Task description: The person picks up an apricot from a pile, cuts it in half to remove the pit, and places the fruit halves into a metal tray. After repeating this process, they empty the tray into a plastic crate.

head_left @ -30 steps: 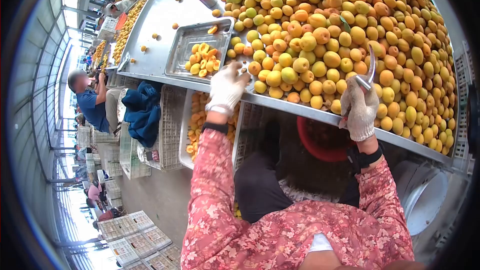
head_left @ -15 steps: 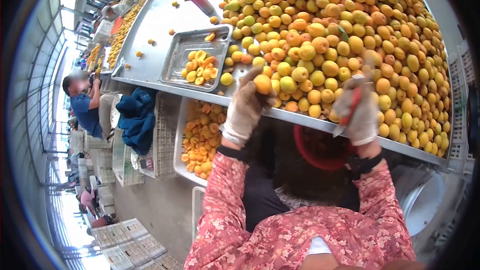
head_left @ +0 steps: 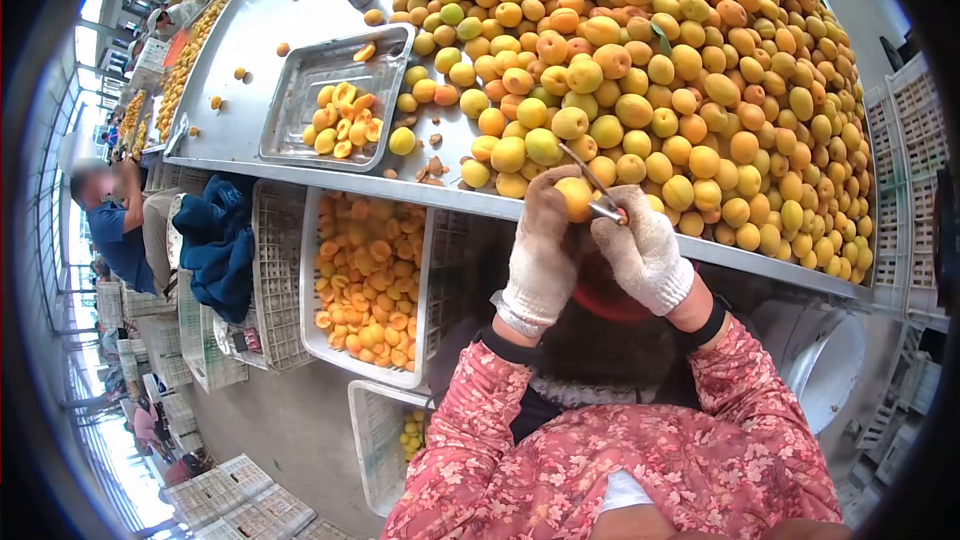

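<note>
Fingers [head_left: 548, 183] of the left hand [head_left: 542, 250] clasp an apricot [head_left: 574, 197]; right hand [head_left: 645, 255] grips a knife [head_left: 605, 210].

An orange fruit [head_left: 574, 198] touches a slanted knife [head_left: 590, 174].

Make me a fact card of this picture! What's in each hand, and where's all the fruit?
Left hand: gloved, holding one yellow fruit
Right hand: gloved, holding a knife, blade close to that fruit
Pile: lots of whole fruit on the table
Tray: metal, on the table, with cut pieces inside
Bin: white, below the table's edge, holding more cut pieces
</note>
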Available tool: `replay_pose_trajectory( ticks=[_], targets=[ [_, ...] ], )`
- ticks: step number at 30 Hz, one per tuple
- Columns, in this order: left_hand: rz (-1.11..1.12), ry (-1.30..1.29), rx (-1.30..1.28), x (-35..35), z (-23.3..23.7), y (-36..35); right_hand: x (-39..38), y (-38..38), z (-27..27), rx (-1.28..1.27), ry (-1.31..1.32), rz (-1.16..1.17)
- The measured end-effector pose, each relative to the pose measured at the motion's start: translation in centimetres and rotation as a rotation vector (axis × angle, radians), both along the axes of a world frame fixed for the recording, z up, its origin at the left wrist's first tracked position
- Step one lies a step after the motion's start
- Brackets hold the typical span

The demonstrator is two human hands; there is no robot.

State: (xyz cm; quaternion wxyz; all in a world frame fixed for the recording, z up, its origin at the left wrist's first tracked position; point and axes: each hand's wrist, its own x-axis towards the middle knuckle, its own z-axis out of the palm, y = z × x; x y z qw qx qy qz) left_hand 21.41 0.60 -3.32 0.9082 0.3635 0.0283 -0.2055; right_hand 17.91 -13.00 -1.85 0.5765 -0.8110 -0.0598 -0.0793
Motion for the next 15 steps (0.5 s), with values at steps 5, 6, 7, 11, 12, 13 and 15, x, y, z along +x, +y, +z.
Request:
replay_pose_trajectory(
  ticks=[5, 6, 7, 11, 12, 13, 15],
  targets=[
    [-0.050, -0.133, 0.047, 0.0, -1.0, 1.8, -0.8, -0.2, -0.7, 0.269, 0.157, 0.002],
    [-0.047, -0.079, -0.016, -0.1, -1.1, 2.0, -0.9, -0.4, -1.3, 0.340, 0.188, -0.020],
    [-0.035, -0.084, -0.020, -0.2, -0.9, 2.1, -0.9, -0.4, -1.5, 0.414, 0.219, -0.041],
    [-0.083, -0.244, 0.324, -0.5, 0.0, 2.6, -1.0, -0.4, 1.4, 0.480, 0.337, -0.060],
    [-0.087, -0.263, 0.356, -0.6, 0.5, 2.7, -1.1, -0.5, 1.2, 0.473, 0.337, -0.064],
    [-0.091, -0.283, 0.389, -0.7, 0.8, 2.7, -1.3, -0.4, 0.8, 0.380, 0.250, -0.020],
    [-0.086, -0.360, 0.482, -0.9, 0.7, 2.7, -1.4, -0.2, 0.8, 0.286, 0.167, 0.019]
  ],
)
